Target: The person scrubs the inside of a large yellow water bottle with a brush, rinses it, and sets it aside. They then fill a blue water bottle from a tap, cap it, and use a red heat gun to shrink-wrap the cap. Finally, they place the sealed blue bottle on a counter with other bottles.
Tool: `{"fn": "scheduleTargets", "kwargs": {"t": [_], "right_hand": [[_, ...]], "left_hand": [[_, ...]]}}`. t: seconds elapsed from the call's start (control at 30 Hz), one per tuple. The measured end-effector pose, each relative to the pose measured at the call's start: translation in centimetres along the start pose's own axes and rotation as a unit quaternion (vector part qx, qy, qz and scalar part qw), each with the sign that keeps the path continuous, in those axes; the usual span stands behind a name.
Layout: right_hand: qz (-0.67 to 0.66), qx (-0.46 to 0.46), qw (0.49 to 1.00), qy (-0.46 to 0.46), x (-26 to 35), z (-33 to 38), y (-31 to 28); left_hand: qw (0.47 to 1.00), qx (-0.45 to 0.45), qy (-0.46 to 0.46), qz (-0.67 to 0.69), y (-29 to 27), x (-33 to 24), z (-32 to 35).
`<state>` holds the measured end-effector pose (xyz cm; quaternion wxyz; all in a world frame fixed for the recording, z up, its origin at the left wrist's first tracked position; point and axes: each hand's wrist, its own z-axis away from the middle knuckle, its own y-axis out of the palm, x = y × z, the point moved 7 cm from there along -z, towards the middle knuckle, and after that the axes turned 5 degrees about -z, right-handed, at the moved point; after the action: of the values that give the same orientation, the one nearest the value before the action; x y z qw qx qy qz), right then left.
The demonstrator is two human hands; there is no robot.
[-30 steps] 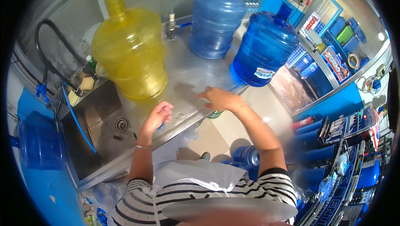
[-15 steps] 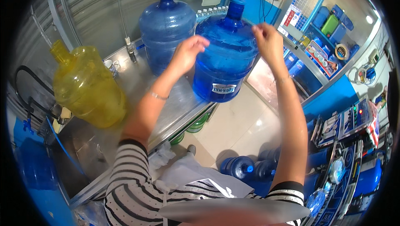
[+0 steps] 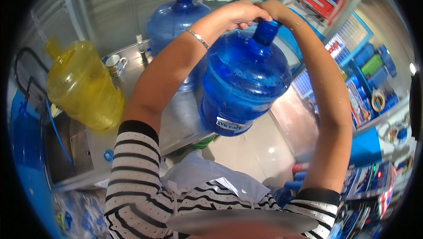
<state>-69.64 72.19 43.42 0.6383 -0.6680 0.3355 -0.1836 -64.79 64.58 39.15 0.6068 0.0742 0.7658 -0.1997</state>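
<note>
Both hands meet at the neck of the blue water jug (image 3: 244,80), which stands tilted at the front edge of the steel counter (image 3: 176,120), its base overhanging slightly. The left hand (image 3: 240,15) curls closed around the neck; the right hand (image 3: 269,7) clasps it from the far side. To handle it well, grip below the cap, keep the base on the counter edge and pivot slowly, clear of the second blue jug (image 3: 178,18) behind and the yellow jug (image 3: 83,89) at the left.

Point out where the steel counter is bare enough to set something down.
Bare steel counter shows between the yellow jug and the front blue jug, which both hands grip at its neck. Crowded behind: a cup and the rear blue jug.
</note>
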Motion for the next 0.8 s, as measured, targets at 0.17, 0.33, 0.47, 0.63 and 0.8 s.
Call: {"fn": "scheduleTargets", "kwargs": {"t": [0.17,0.33,0.47,0.63,0.8], "right_hand": [[0.031,-0.03,0.995,-0.094,-0.1,-0.5,0.3],[0.01,-0.075,0.991,-0.114,-0.4,-1.1,0.2],[0.01,-0.095,0.989,-0.116,0.0,-1.5,0.1],[-0.135,-0.256,0.953,-0.09,-0.2,0.0,-2.9],[-0.304,-0.231,0.924,-0.033,-0.2,1.8,-3.0]], "left_hand": [[0.998,-0.036,-0.041,0.01,-0.1,-0.8,0.1],[0.988,-0.097,-0.06,0.1,0.4,-0.8,0.4],[0.974,-0.158,-0.065,0.147,0.6,-0.4,0.7],[0.96,-0.28,-0.027,0.011,0.4,-2.6,1.4],[0.953,-0.293,0.045,-0.066,1.8,-3.1,2.0]]}}
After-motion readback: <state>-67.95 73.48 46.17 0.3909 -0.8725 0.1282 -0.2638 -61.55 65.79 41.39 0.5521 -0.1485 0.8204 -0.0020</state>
